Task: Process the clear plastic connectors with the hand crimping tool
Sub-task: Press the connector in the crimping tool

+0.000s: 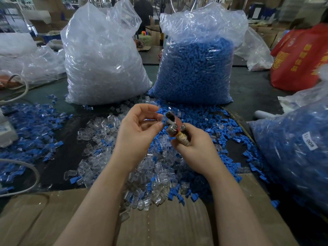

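My right hand (196,148) grips the taped handle of the small metal hand crimping tool (173,122), jaw end pointing up and left. My left hand (140,125) is raised beside the jaw, thumb and fingertips curled toward it; whether it pinches a small clear connector there I cannot tell. Below both hands lies a loose heap of clear plastic connectors (110,137) mixed with blue plastic pieces (209,121) on the dark table.
Two tall plastic bags stand behind: one of clear connectors (103,64), one of blue pieces (197,68). Another bag of blue pieces (292,153) sits at right, a red bag (300,57) beyond it. Flat cardboard (159,222) covers the near edge. Grey cables (30,176) curve at left.
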`<act>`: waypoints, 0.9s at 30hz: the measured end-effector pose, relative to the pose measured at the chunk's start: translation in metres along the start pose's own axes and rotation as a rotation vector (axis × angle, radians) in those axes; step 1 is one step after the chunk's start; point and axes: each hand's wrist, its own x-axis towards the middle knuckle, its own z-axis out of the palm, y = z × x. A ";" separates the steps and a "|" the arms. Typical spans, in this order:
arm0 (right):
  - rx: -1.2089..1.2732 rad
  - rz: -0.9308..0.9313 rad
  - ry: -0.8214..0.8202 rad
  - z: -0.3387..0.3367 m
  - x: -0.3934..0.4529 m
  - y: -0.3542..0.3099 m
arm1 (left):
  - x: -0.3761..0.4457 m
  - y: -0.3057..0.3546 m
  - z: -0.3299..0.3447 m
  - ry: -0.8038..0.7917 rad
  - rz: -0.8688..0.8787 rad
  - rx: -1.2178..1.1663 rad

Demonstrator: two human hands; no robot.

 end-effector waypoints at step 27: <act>-0.222 -0.089 0.091 0.007 0.000 -0.001 | 0.000 0.000 -0.001 0.014 -0.025 0.019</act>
